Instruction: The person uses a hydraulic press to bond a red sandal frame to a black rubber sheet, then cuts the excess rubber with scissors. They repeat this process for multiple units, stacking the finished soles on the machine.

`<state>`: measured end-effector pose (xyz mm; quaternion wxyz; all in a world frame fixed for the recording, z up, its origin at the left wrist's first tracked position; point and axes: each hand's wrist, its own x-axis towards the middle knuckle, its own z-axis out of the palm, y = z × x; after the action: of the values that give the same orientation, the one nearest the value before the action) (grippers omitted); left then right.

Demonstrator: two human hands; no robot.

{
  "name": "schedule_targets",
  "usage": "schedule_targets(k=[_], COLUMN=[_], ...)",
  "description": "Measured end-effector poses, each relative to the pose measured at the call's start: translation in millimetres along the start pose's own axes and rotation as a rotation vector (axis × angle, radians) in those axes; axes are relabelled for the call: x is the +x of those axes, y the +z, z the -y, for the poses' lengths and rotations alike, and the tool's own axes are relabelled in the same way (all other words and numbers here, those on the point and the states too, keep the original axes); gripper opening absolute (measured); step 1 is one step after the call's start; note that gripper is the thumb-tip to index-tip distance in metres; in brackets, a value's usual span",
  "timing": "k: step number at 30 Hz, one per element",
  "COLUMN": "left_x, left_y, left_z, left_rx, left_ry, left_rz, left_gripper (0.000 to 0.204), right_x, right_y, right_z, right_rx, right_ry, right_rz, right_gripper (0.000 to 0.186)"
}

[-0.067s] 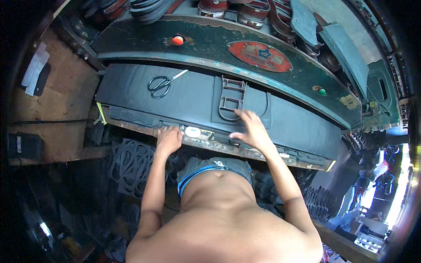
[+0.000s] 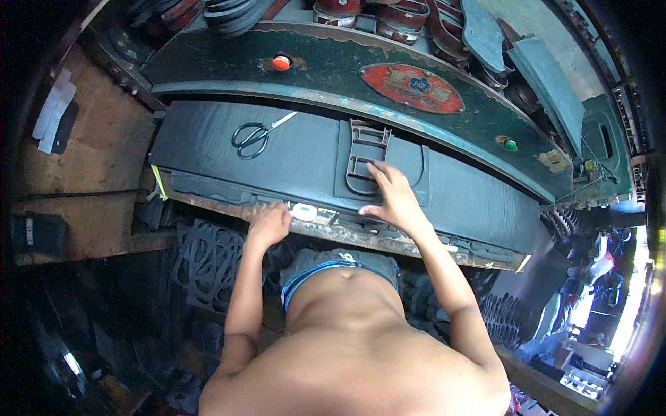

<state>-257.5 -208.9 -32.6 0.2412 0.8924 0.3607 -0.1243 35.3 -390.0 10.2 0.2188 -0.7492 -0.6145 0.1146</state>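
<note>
My left hand (image 2: 269, 225) has its fingers curled over the front edge (image 2: 246, 211) of the dark bed of a green machine, beside a small white oval piece (image 2: 303, 211). My right hand (image 2: 395, 197), fingers spread, reaches over a brown metal cutting die (image 2: 352, 139), its fingertips at the lower crossbar. The die lies on a dark grey sheet (image 2: 340, 166) on the bed, with a curved part to its right. Black-handled scissors (image 2: 251, 140) lie open or partly open to the left, out of both hands.
The green front panel (image 2: 326, 69) has a red button (image 2: 281, 62) and a green button (image 2: 510, 145). Metal dies (image 2: 402, 17) stand above it. A wooden board (image 2: 97, 180) is at left. Cut dark pieces (image 2: 198, 267) lie beneath the bed; a cluttered bright opening is at right.
My right hand has moved slightly up and away from me, its fingertips further onto the die. My left hand stays at the front edge.
</note>
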Motion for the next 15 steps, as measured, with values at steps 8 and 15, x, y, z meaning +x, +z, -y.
schedule_targets(k=[8, 15], left_x=[-13, -27], left_y=[22, 14], left_z=[-31, 0], left_rx=[-0.518, -0.660], left_ry=[0.170, 0.179], left_rz=[0.205, 0.157], left_gripper=[0.031, 0.026], right_x=[12, -51], right_y=[46, -17], right_z=[24, 69], right_rx=[-0.149, 0.566], right_ry=[0.107, 0.288], right_rz=[0.270, 0.281], right_gripper=[0.109, 0.108])
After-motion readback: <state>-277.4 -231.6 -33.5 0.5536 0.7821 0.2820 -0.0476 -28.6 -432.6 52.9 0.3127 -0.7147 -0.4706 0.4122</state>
